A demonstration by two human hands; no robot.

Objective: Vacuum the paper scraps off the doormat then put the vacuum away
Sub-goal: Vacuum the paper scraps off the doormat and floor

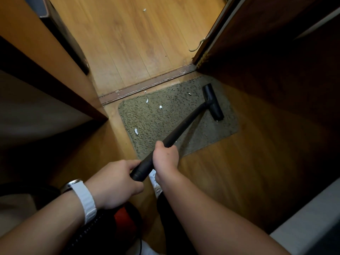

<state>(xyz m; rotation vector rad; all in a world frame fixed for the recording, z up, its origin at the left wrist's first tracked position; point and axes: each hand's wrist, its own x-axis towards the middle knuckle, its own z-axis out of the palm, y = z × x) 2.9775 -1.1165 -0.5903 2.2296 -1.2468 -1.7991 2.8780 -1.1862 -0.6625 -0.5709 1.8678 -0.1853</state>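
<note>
**Head view: nozzle on the mat, scraps yet to be collected**

Nearest the camera, the red vacuum body sits low by the person's legs, with its ribbed hose running under the left arm. The left hand (a white-strapped watch on its wrist) is wrapped round the butt end of the black wand. The right hand grips the wand just ahead of it.

The likeliest trouble from here is a fast sideways sweep. The scraps look light, so the nozzle's edge could shove them off the mat onto the wood floor rather than take them in. A long reach forward might also pull the hose taut against the vacuum body.

Further out, the doormat is a greyish, dark-flecked pile rectangle with rounded corners, lying just short of the threshold strip. The T-shaped nozzle rests on the mat's right part, near the door. Small white paper scraps lie scattered on the mat, most of them on the left half and apart from the nozzle. Beyond the threshold, a stray scrap lies alone on the floor.
</note>
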